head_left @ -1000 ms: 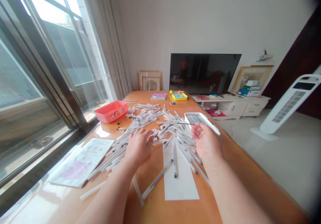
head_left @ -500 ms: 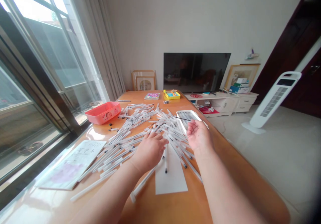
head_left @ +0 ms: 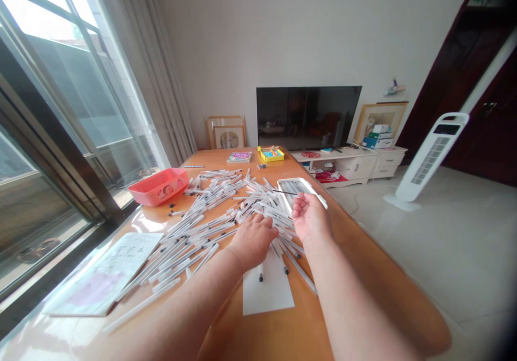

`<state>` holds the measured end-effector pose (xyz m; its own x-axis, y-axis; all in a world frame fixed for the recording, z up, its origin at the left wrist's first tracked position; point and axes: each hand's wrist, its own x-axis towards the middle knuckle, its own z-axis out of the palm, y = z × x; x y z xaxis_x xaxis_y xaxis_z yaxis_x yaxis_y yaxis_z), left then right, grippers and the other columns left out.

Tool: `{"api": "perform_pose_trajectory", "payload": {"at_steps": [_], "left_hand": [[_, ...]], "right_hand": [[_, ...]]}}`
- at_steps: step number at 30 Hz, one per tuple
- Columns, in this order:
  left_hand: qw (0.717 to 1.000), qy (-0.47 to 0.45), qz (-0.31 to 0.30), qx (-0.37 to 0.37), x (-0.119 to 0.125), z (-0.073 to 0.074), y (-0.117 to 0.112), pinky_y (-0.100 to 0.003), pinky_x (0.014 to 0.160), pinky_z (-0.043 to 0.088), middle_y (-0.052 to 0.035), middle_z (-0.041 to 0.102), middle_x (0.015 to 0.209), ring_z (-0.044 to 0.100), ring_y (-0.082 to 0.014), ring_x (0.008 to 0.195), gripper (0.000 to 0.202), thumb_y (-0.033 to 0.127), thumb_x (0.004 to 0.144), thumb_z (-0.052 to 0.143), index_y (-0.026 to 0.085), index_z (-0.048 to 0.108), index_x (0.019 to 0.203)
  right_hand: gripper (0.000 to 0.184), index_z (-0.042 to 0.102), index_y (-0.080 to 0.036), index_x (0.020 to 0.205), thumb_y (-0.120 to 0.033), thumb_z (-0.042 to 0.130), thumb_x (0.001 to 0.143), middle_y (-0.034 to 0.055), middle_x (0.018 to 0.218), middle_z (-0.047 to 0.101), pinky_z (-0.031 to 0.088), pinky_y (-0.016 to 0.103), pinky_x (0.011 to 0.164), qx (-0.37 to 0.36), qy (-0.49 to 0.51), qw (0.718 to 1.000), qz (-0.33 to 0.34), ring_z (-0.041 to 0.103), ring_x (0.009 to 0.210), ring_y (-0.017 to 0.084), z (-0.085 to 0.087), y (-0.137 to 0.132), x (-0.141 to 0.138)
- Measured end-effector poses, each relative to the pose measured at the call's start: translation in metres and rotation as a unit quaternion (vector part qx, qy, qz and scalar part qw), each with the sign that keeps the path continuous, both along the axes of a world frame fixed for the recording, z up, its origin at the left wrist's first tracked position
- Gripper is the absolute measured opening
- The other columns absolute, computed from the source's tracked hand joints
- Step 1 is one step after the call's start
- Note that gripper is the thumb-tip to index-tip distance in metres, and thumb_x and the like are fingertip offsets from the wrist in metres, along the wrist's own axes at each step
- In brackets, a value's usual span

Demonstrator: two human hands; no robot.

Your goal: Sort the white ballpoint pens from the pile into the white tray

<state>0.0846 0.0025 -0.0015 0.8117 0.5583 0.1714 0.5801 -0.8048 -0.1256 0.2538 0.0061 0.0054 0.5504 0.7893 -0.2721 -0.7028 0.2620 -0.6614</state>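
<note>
Palm up, my right hand (head_left: 312, 218) is closed around one end of a thin dark stick (head_left: 283, 192), which looks like a pen refill and points left. Just behind that hand is a white tray (head_left: 325, 203) of grey, stick-like pieces. My left hand (head_left: 255, 241) is palm down over the near part of a pile of clear pen barrels (head_left: 218, 191). Its fingers are curled together with their tips hidden, so whatever they hold cannot be seen. One black-tipped barrel (head_left: 260, 276) sticks out below it onto a white paper sheet (head_left: 269, 299).
To the left are a red plastic basket (head_left: 159, 187) and a pale notebook (head_left: 105, 275). A yellow box (head_left: 271, 155) and a colourful booklet (head_left: 239, 157) lie at the table's far end. The table's right edge drops to the floor, where a white tower fan (head_left: 432, 156) stands.
The view has shifted slightly, moving the scene left. My left hand has moved right relative to the pens and paper, covering more of the barrel there. My right hand keeps its grip on the stick.
</note>
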Motion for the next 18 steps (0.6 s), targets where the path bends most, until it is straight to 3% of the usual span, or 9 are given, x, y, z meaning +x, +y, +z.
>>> {"api": "perform_pose_trajectory", "payload": {"at_steps": [7, 12, 15, 16, 18], "left_hand": [[0.999, -0.028, 0.012, -0.008, -0.008, 0.000, 0.004, -0.037, 0.082, 0.046, -0.0088, 0.061, 0.098, 0.057, -0.0252, 0.096, 0.023, 0.003, 0.079, 0.050, 0.020, 0.064, 0.086], [0.985, -0.163, 0.034, -0.041, -0.025, 0.012, 0.004, -0.037, 0.082, 0.046, -0.0078, 0.064, 0.099, 0.059, -0.0251, 0.097, 0.021, 0.010, 0.085, 0.053, 0.022, 0.064, 0.097], [0.944, -0.314, 0.074, -0.070, -0.043, 0.018, 0.008, -0.036, 0.082, 0.046, -0.0058, 0.065, 0.096, 0.060, -0.0227, 0.093, 0.012, 0.017, 0.087, 0.057, 0.022, 0.061, 0.097], [0.919, -0.373, 0.089, -0.095, -0.050, 0.019, 0.009, -0.034, 0.078, 0.046, -0.0043, 0.065, 0.092, 0.060, -0.0207, 0.087, 0.009, 0.020, 0.088, 0.057, 0.023, 0.060, 0.097], [0.841, -0.501, 0.108, -0.172, -0.062, 0.021, 0.009, -0.030, 0.069, 0.046, -0.0003, 0.062, 0.082, 0.060, -0.0168, 0.075, 0.020, 0.024, 0.089, 0.059, 0.024, 0.055, 0.108]], "right_hand": [[0.008, 0.068, -0.015, 0.079, -0.023, 0.065, 0.076, 0.0002, 0.063, 0.064, 0.041, 0.013, 0.040, 0.004, -0.008, 1.000, 0.008, 0.054, 0.050, 0.007, 0.000, -0.001, -0.001], [0.009, 0.068, -0.016, 0.080, -0.024, 0.066, 0.076, 0.0005, 0.065, 0.065, 0.042, 0.013, 0.040, 0.008, -0.018, 1.000, 0.017, 0.054, 0.052, 0.007, -0.001, -0.001, -0.001], [0.009, 0.068, -0.016, 0.080, -0.024, 0.067, 0.076, 0.0011, 0.067, 0.066, 0.043, 0.014, 0.040, 0.007, -0.028, 0.999, 0.025, 0.055, 0.053, 0.008, -0.002, -0.002, -0.003], [0.009, 0.068, -0.017, 0.080, -0.024, 0.067, 0.075, 0.0013, 0.068, 0.067, 0.043, 0.014, 0.040, 0.006, -0.031, 0.999, 0.027, 0.056, 0.053, 0.008, -0.002, -0.003, -0.004], [0.010, 0.069, -0.017, 0.080, -0.025, 0.068, 0.075, 0.0018, 0.069, 0.068, 0.044, 0.014, 0.041, 0.003, -0.037, 0.999, 0.035, 0.057, 0.054, 0.008, -0.002, -0.003, -0.007]]}}
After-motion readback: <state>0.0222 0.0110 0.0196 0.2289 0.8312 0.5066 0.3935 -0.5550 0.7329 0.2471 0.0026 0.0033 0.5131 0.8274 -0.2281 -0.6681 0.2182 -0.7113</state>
